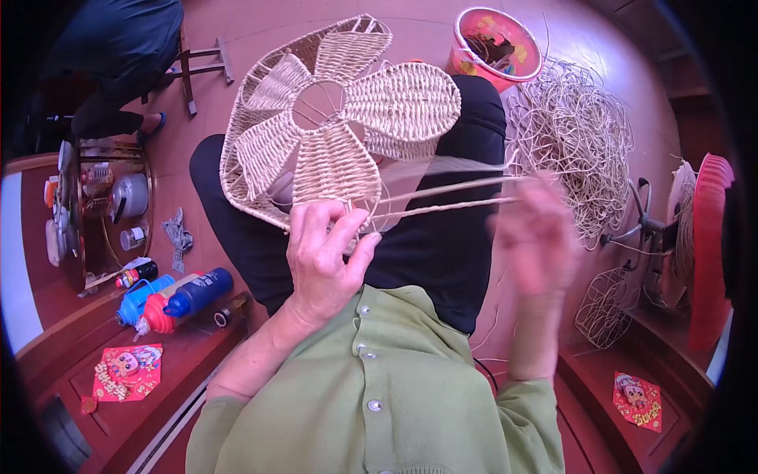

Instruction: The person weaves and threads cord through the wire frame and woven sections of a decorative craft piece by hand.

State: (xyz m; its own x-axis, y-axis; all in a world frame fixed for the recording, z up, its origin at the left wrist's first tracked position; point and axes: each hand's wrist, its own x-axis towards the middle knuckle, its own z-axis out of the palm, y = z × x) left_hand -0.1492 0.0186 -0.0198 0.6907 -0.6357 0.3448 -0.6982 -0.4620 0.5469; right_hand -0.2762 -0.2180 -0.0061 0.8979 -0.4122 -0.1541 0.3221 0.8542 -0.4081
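A woven basket (335,170) of pale twisted cord, with flower-petal panels around a round open centre, rests on my lap. My left hand (324,257) is closed on its near rim, thumb and fingers pinching the edge beside the lower petal. From that edge, strands of cord (450,205) stretch to the right toward my right hand (537,229). That hand is raised beyond my right knee and blurred by motion; its fingers look closed on the cord. Some strands are smeared too.
A large tangled heap of cord (572,142) lies on the floor at right, near a pink bucket (497,49). A wire frame (608,308) and red stool (711,245) stand further right. Bottles (199,291) and a rack are at left. Another person (118,63) sits at upper left.
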